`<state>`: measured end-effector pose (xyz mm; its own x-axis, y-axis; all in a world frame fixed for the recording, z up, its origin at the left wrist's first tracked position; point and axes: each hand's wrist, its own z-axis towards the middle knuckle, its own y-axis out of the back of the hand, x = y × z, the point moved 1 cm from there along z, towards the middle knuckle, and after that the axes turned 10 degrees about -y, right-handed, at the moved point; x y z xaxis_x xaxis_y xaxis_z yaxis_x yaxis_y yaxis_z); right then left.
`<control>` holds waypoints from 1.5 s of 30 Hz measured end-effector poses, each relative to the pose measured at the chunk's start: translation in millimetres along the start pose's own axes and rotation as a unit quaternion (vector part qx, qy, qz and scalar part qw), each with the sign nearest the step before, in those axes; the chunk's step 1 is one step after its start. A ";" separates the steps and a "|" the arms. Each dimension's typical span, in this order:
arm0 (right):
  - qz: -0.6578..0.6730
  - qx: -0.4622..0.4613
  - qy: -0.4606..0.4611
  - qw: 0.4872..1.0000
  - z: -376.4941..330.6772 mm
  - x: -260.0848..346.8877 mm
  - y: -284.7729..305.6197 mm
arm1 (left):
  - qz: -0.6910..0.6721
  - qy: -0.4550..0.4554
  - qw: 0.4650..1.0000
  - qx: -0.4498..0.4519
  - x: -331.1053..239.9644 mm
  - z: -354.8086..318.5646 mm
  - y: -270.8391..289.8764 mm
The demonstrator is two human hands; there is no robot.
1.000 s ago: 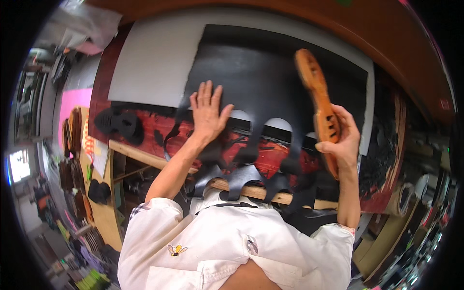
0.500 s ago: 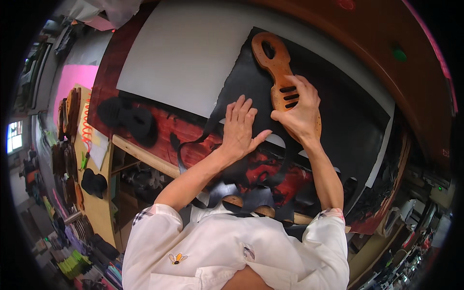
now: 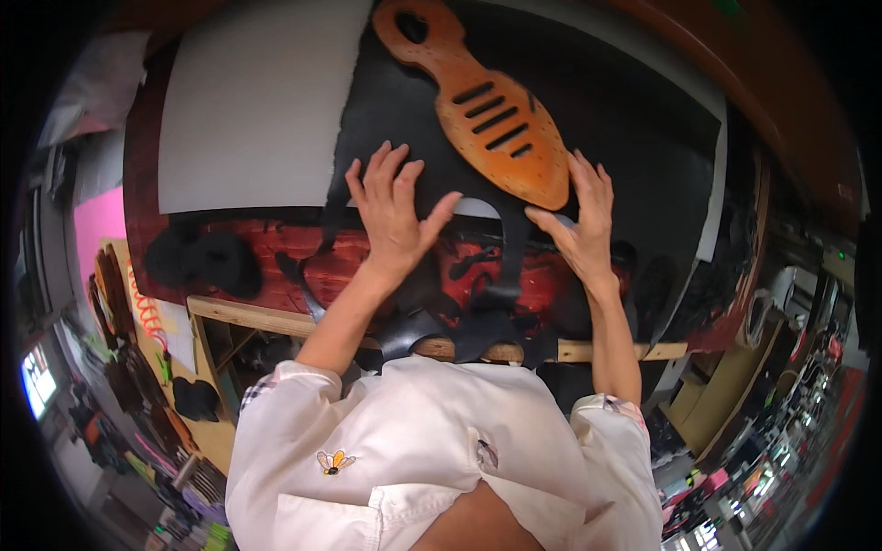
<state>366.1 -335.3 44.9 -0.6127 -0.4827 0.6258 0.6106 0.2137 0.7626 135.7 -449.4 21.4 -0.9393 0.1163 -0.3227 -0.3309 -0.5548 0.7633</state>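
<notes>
The orange template (image 3: 455, 118) lies on the black sheet (image 3: 634, 119), its slotted end toward the person. The right hand (image 3: 588, 230) has thumb and fingers parted around that end's tip; contact is unclear. The left hand (image 3: 390, 216) is spread over the sheet near its left edge. A pale board (image 3: 257, 110) lies left, on the red bench (image 3: 349, 266).

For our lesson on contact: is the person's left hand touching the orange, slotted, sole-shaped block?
Apart: the head view shows black sheet between the left hand and the block.
</notes>
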 end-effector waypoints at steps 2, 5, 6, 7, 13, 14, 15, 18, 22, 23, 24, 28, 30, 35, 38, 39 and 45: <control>0.002 -0.052 0.002 0.999 -6.5 -7.0 -8.1 | 0.003 -0.042 0.999 -0.011 4.5 -1.2 -5.3; 0.019 -0.120 0.047 0.991 -11.5 -13.3 -17.8 | 0.025 -0.071 0.997 -0.033 8.5 -4.5 -12.7; 0.013 -0.121 0.045 0.992 -10.3 -15.3 -20.0 | 0.033 -0.066 0.997 -0.039 9.9 -4.7 -15.7; 0.026 -0.149 0.073 0.986 -10.4 -14.7 -20.1 | 0.041 -0.076 0.995 -0.048 9.7 -4.5 -17.0; 0.056 -0.153 0.024 0.986 -4.8 2.1 -10.5 | 0.061 -0.056 0.996 -0.021 9.7 0.8 -14.5; 0.193 -0.140 -0.058 0.969 -10.9 5.6 -8.0 | 0.018 -0.038 0.999 0.010 9.7 0.7 -10.0; 0.170 -0.164 -0.053 0.970 -25.6 8.6 0.3 | -0.022 -0.046 0.999 -0.013 7.4 1.3 -3.7; 0.099 -0.155 -0.035 0.982 -96.2 17.0 25.5 | -0.023 -0.079 0.995 -0.060 -1.0 9.8 23.1; -0.018 -0.081 0.098 0.992 -169.3 23.6 3.1 | 0.188 -0.124 0.943 -0.246 -0.2 70.6 58.5; -0.049 -0.099 0.087 0.990 -178.5 22.3 -4.8 | 0.194 -0.120 0.925 -0.303 4.7 91.1 66.7; -0.034 -0.066 0.039 0.996 -183.3 15.3 -7.9 | 0.200 -0.085 0.912 -0.348 11.2 107.3 74.3; 0.006 -0.050 0.010 0.999 -184.7 5.1 -20.1 | 0.131 0.011 0.907 -0.399 33.0 131.1 85.2; 0.012 -0.067 0.030 0.997 -182.2 4.4 -18.4 | 0.113 -0.019 0.926 -0.361 23.5 101.7 88.7; 0.008 -0.087 0.040 0.995 -182.1 7.0 -16.0 | 0.005 -0.001 0.979 -0.203 -64.0 -39.0 66.9; -0.002 -0.106 0.067 0.992 -183.5 5.4 -17.5 | 0.044 -0.067 0.994 -0.075 -109.7 -115.9 33.2; -0.008 -0.118 0.077 0.990 -183.8 4.5 -17.1 | 0.062 -0.140 0.985 -0.085 -112.0 -128.5 25.2; -0.012 -0.132 0.091 0.987 -177.8 5.6 -15.4 | 0.093 -0.162 0.982 -0.030 -106.8 -140.7 13.9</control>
<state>442.6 -492.2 7.6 -0.5439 -0.6341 0.5497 0.7208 -0.0175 0.6929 244.2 -585.4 -12.3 -0.9656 0.2592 0.0210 -0.1548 -0.6376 0.7547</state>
